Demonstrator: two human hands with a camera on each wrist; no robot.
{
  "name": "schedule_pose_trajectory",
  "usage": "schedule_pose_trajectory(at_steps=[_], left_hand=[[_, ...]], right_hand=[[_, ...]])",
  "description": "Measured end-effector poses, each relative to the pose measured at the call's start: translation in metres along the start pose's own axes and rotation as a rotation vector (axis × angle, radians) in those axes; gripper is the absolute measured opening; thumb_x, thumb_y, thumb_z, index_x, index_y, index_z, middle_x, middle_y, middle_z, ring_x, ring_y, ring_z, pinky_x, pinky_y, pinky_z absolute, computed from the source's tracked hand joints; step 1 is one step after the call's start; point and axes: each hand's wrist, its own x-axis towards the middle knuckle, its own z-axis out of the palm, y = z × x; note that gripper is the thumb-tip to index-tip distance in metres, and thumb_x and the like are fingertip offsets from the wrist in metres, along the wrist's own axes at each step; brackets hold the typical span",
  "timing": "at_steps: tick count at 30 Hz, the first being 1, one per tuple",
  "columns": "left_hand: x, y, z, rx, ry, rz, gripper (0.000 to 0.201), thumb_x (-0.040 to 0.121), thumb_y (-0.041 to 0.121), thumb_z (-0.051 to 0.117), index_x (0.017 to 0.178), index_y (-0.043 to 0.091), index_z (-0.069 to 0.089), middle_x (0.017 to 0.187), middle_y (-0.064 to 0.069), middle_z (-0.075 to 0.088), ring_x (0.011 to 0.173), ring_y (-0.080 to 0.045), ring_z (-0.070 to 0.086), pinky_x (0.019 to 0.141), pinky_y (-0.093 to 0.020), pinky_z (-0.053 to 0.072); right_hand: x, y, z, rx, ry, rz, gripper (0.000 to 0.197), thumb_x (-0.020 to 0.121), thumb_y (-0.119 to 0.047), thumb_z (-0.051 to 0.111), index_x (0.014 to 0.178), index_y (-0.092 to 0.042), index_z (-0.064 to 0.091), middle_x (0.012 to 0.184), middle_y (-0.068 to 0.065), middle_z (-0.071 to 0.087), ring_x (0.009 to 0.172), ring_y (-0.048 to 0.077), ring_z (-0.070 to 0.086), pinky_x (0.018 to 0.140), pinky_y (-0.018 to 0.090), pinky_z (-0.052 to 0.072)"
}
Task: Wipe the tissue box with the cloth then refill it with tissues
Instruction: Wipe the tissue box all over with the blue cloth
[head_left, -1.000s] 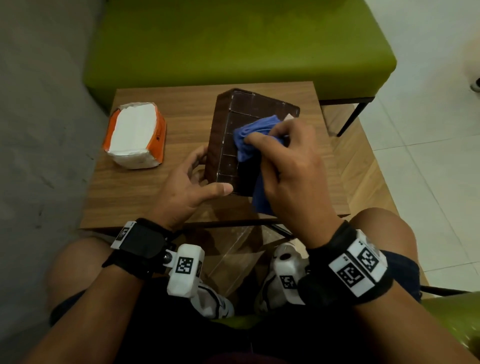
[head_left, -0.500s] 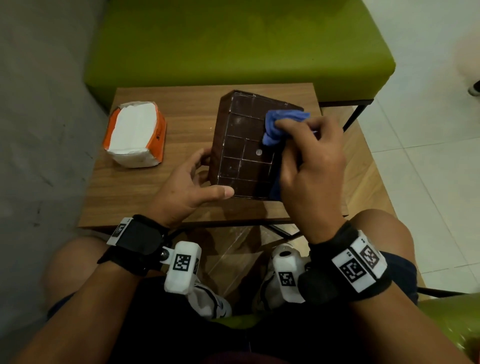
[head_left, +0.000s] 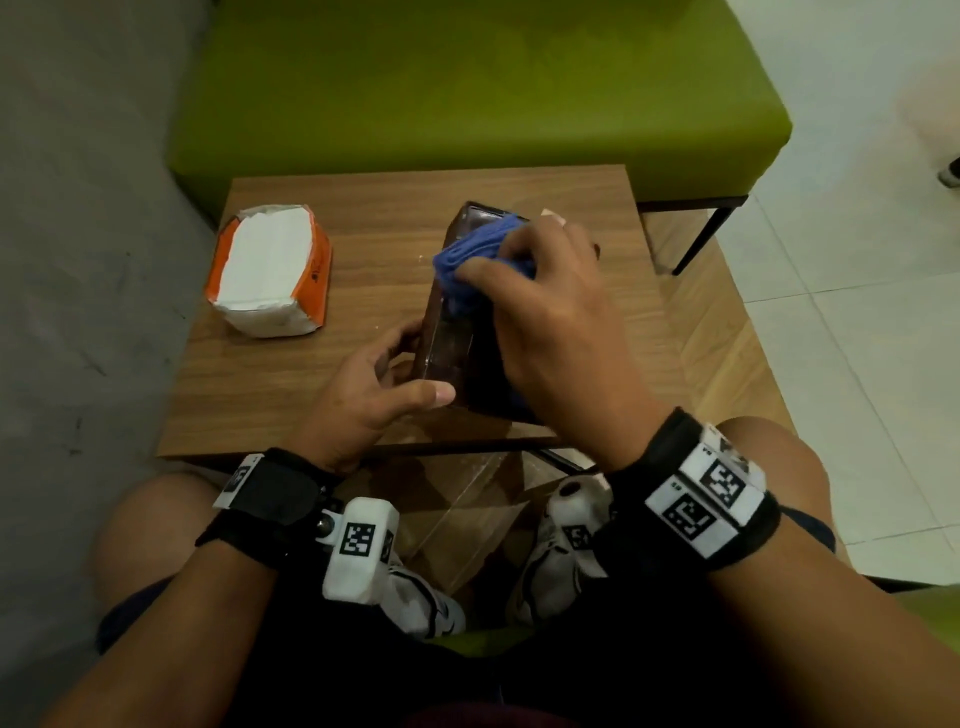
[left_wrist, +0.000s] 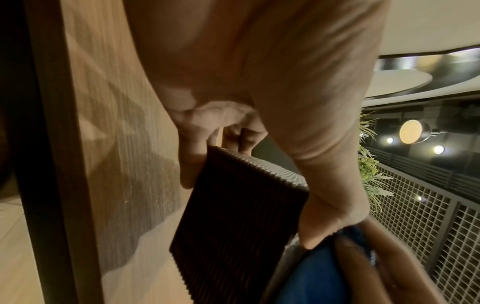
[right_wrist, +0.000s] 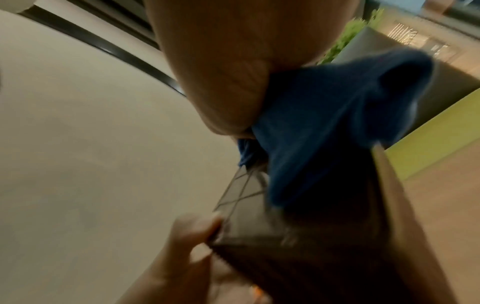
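Observation:
A dark brown tissue box (head_left: 451, 343) stands tilted on the small wooden table (head_left: 322, 379). My left hand (head_left: 382, 384) grips its near left corner, thumb across the front and fingers behind. In the left wrist view the same hand (left_wrist: 233, 133) clamps the box's ribbed end (left_wrist: 233, 222). My right hand (head_left: 545, 317) clutches a bunched blue cloth (head_left: 475, 260) and presses it on the box's upper far part. The right wrist view is blurred: the blue cloth (right_wrist: 324, 115) lies against the box (right_wrist: 298, 236). An orange-and-white tissue pack (head_left: 270, 270), opened on top, lies at the table's left.
A green upholstered bench (head_left: 467, 88) stands just behind the table. A grey wall (head_left: 78, 260) runs along the left, and pale floor tiles (head_left: 857, 312) lie to the right. My knees and white shoes (head_left: 431, 608) are below the table's near edge.
My right hand has swept the cloth from the box's right side up and left to its far upper part. The box has turned more edge-on. My left hand has kept its grip.

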Motion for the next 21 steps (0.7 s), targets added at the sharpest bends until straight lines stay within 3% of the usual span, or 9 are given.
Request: schedule_pose_trajectory(at_steps=[2,4,8,14,18,21], left_hand=[[0.000,0.000,0.000,-0.003,0.004,0.011,0.079,0.068,0.033,0.088,0.143,0.032,0.061,0.139,0.004,0.071,0.131,-0.027,0.069,0.108,-0.055,0.055],[0.003,-0.002,0.002,-0.014,-0.008,0.013,0.081,0.070,0.031,0.088,0.145,0.029,0.060,0.142,-0.002,0.070,0.132,-0.030,0.068,0.109,-0.057,0.054],[0.005,-0.008,0.001,-0.070,-0.009,0.015,0.084,0.075,0.027,0.087,0.152,0.021,0.055,0.148,-0.015,0.064,0.136,-0.037,0.064,0.114,-0.063,0.048],[0.005,-0.009,-0.003,-0.104,-0.006,0.039,0.086,0.076,0.028,0.083,0.155,0.017,0.052,0.150,-0.012,0.063,0.136,-0.035,0.064,0.109,-0.055,0.053],[0.005,-0.008,-0.003,-0.182,0.034,0.044,0.082,0.076,0.025,0.082,0.152,0.013,0.054,0.147,-0.019,0.065,0.135,-0.039,0.064,0.105,-0.050,0.056],[0.006,-0.006,-0.003,-0.154,0.018,0.067,0.080,0.076,0.026,0.083,0.150,0.015,0.056,0.147,-0.017,0.065,0.134,-0.037,0.066,0.105,-0.048,0.057]], right_hand=[[0.005,0.015,-0.004,0.019,0.096,0.115,0.023,0.099,-0.007,0.059,0.116,-0.006,0.075,0.110,0.020,0.060,0.101,0.034,0.056,0.079,0.042,0.047],[0.009,0.014,-0.008,0.032,0.161,0.196,0.024,0.099,-0.007,0.059,0.117,-0.007,0.075,0.111,0.018,0.060,0.103,0.033,0.055,0.079,0.037,0.044],[-0.003,-0.011,-0.007,-0.022,-0.041,-0.030,0.024,0.101,-0.011,0.058,0.119,-0.007,0.074,0.112,0.019,0.059,0.103,0.033,0.053,0.079,0.033,0.040],[-0.008,0.030,-0.020,0.010,0.188,0.219,0.025,0.101,-0.009,0.059,0.119,-0.009,0.076,0.110,0.016,0.058,0.101,0.029,0.053,0.080,0.039,0.045],[-0.038,0.004,-0.016,-0.007,-0.013,0.053,0.026,0.101,-0.010,0.057,0.119,-0.005,0.075,0.111,0.019,0.059,0.102,0.029,0.054,0.079,0.036,0.044],[-0.041,0.024,-0.018,0.050,0.079,0.167,0.026,0.100,-0.004,0.059,0.121,-0.005,0.075,0.112,0.019,0.058,0.103,0.031,0.056,0.079,0.044,0.047]])
